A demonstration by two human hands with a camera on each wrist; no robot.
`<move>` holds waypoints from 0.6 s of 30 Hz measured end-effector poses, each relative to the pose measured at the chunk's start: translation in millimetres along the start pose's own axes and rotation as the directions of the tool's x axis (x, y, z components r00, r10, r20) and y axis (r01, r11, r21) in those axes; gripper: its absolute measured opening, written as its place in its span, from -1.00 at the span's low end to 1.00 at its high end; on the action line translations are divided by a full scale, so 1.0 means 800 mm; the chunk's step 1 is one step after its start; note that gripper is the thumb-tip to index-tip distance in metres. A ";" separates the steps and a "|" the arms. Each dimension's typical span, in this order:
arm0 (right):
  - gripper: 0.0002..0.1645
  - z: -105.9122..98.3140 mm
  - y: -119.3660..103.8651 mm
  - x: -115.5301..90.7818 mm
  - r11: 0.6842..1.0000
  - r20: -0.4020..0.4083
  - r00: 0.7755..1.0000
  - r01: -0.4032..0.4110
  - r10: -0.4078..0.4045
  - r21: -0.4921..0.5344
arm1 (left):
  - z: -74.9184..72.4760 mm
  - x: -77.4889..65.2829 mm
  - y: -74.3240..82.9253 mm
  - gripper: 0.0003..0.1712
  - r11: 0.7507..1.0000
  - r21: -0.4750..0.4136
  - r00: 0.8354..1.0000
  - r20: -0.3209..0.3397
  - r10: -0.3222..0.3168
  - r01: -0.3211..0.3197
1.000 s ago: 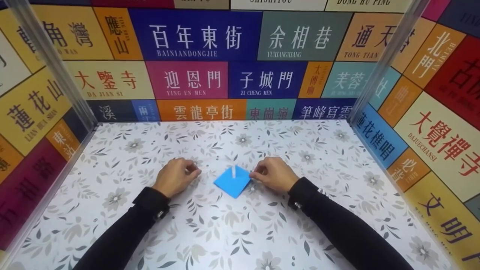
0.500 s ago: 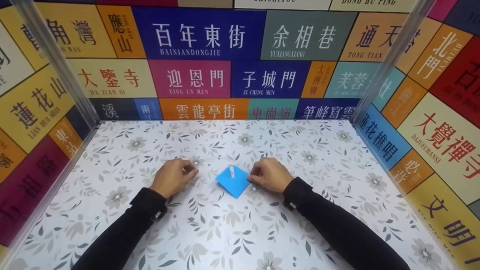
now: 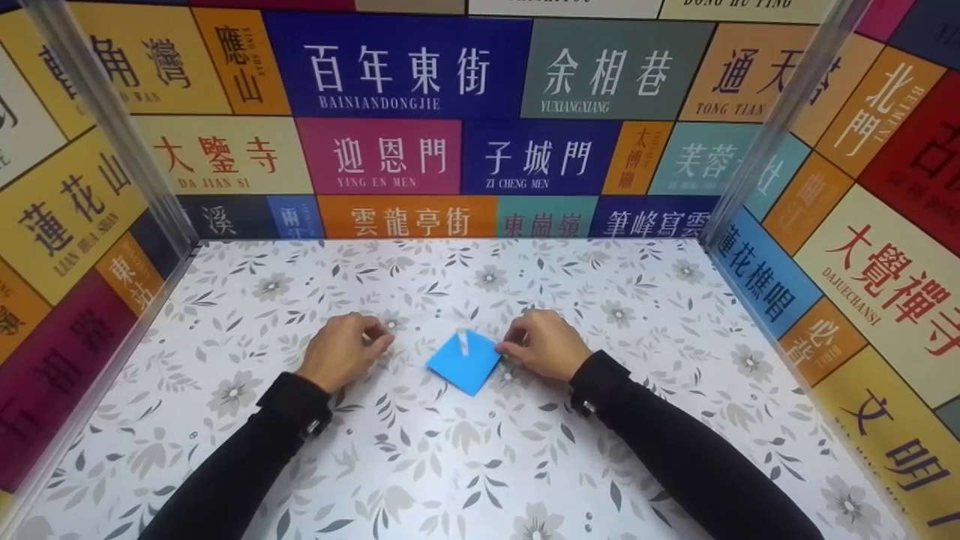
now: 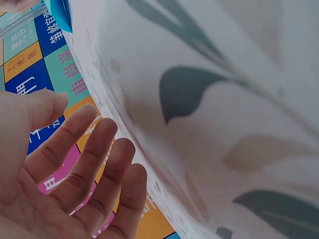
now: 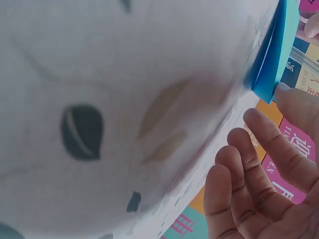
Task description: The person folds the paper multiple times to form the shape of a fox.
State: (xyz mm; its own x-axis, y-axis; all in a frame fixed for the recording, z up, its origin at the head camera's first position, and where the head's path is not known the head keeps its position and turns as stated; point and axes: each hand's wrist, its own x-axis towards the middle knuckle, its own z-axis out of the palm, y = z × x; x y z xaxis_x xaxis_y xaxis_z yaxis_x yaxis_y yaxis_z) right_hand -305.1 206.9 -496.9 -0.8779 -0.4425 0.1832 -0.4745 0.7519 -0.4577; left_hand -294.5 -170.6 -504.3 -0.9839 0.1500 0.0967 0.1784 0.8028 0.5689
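Observation:
A folded piece of blue paper (image 3: 466, 367) lies as a diamond on the table, with a narrow pale strip near its far corner. Its layers stand slightly apart in the right wrist view, where the blue paper (image 5: 279, 47) is seen edge-on. My right hand (image 3: 546, 345) is at its right corner; the thumb (image 5: 294, 102) touches the edge there, while the other fingers are loosely bent and apart from the thumb. To the left, clear of the paper, my left hand (image 3: 343, 351) rests with loosely curled fingers (image 4: 102, 149) and holds nothing.
The table (image 3: 420, 465) has a white covering printed with grey leaves and flowers. Behind it stands a back wall (image 3: 390, 67) of coloured panels with lettering. Similar side walls and clear corner strips (image 3: 131, 142) border the table left and right.
The blue paper has turned slightly, so its pale strip now leans to the left at the top. Both hands stay in nearly the same places, the right one at the paper's corner.

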 end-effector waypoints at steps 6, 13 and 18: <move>-0.74 -0.007 0.001 0.000 1.000 -0.010 1.000 -0.021 0.021 0.001 | -0.002 0.000 -0.001 -0.84 1.000 -0.005 1.000 -0.004 -0.004 0.004; -0.75 -0.013 0.009 -0.001 0.999 -0.053 0.998 -0.032 0.033 0.010 | -0.007 -0.001 -0.007 -0.81 1.000 -0.013 1.000 -0.016 -0.021 0.021; -0.80 -0.020 0.018 -0.006 0.998 -0.081 0.995 -0.053 0.055 0.024 | -0.012 -0.003 -0.014 -0.72 1.000 0.004 0.999 -0.053 0.008 -0.008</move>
State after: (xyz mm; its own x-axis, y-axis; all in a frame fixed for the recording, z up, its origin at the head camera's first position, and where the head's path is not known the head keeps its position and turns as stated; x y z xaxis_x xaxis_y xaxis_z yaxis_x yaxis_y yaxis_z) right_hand -309.1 227.4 -490.7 -0.9049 -0.3599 0.2274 -0.4257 0.7621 -0.4878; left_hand -294.1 -185.4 -503.4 -0.9815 0.1261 0.1443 0.1863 0.8040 0.5647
